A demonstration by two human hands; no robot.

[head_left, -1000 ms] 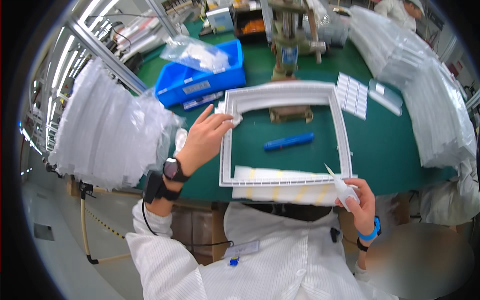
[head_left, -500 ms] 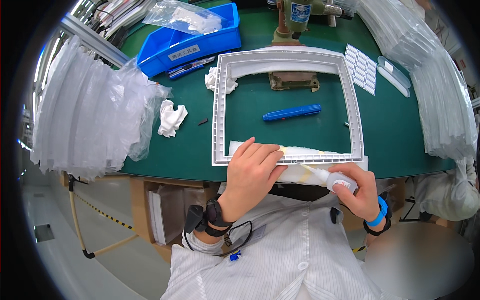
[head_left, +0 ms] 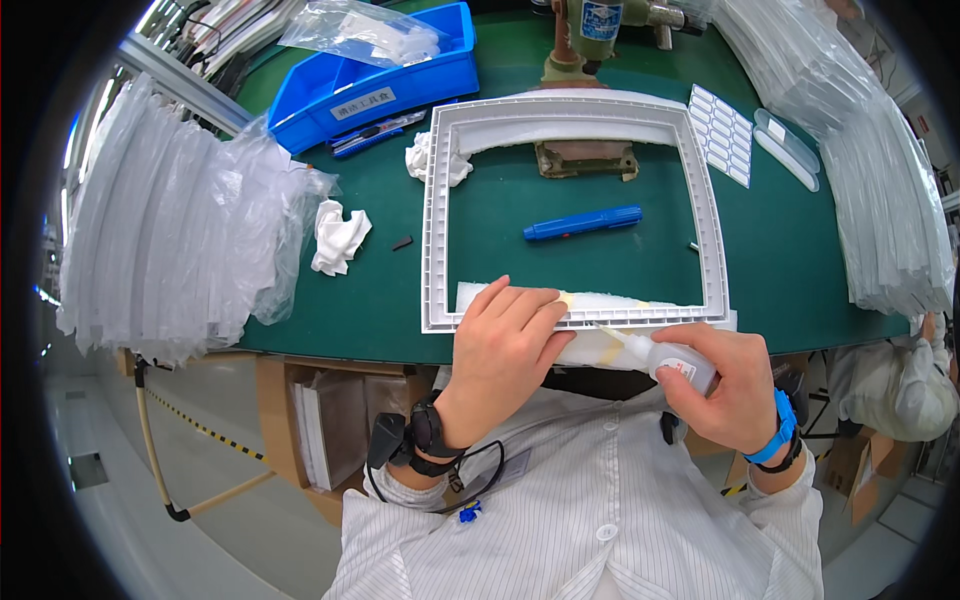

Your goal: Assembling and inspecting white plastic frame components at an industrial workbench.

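Observation:
A white plastic frame (head_left: 712,240) with a ribbed channel all round lies in front of me on the green table. My left hand (head_left: 505,335) is closed over its near bar, fingers across the bar and thumb on the near side. White foam strips (head_left: 610,300) run along that bar, some with yellowish patches. My right hand (head_left: 722,385) grips a small translucent glue bottle (head_left: 690,368), tilted so its thin nozzle points at the channel of the near bar. The nozzle tip is at or just above the channel; whether it touches I cannot tell.
Inside the frame lie a blue pen-shaped tool (head_left: 583,223) and a metal press base (head_left: 585,160). Crumpled white tissues (head_left: 340,238) and a blue bin (head_left: 375,90) stand left. Bagged parts are stacked at left (head_left: 150,220) and right (head_left: 880,190); a label sheet (head_left: 720,140) lies right.
The nozzle tip has shifted very slightly, and my right hand and wrist have turned and moved a little to the right. My left hand stays on the frame.

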